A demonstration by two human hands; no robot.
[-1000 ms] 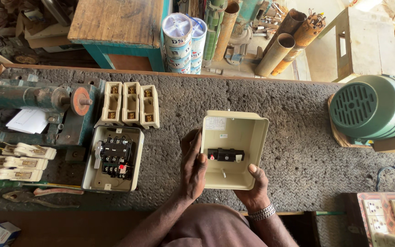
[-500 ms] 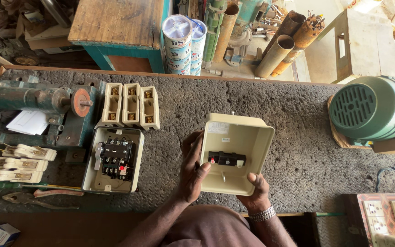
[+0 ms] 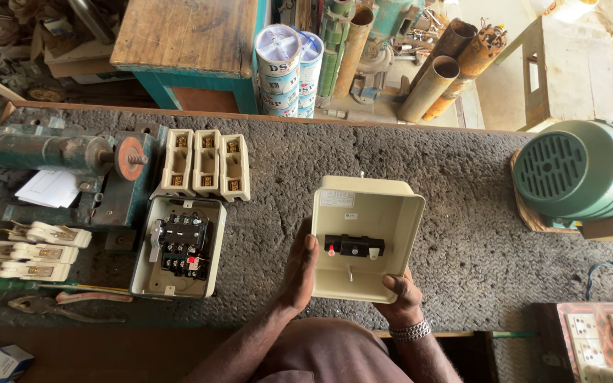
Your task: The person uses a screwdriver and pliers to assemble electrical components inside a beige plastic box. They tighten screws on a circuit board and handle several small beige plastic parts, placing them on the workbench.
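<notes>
A cream switch-box cover (image 3: pixel 363 220) with a black bar and a small red part inside is held over the grey textured workbench (image 3: pixel 462 213). My left hand (image 3: pixel 296 273) grips its left side and my right hand (image 3: pixel 400 298), with a metal bracelet at the wrist, grips its lower right corner. The cover's hollow side faces me. To its left lies an open cream starter box (image 3: pixel 179 245) with a black contactor inside.
Three cream fuse holders (image 3: pixel 206 163) stand above the starter box. A green shaft machine (image 3: pixel 51 152), white fuse carriers (image 3: pixel 30 248) and pliers (image 3: pixel 58 305) lie at the left. A green motor (image 3: pixel 583 170) sits at the right, a switchboard (image 3: pixel 594 337) at the lower right.
The cover has tilted and shifted slightly in my hands; my right hand moved from the bottom edge toward the lower right corner. The other things stayed still.
</notes>
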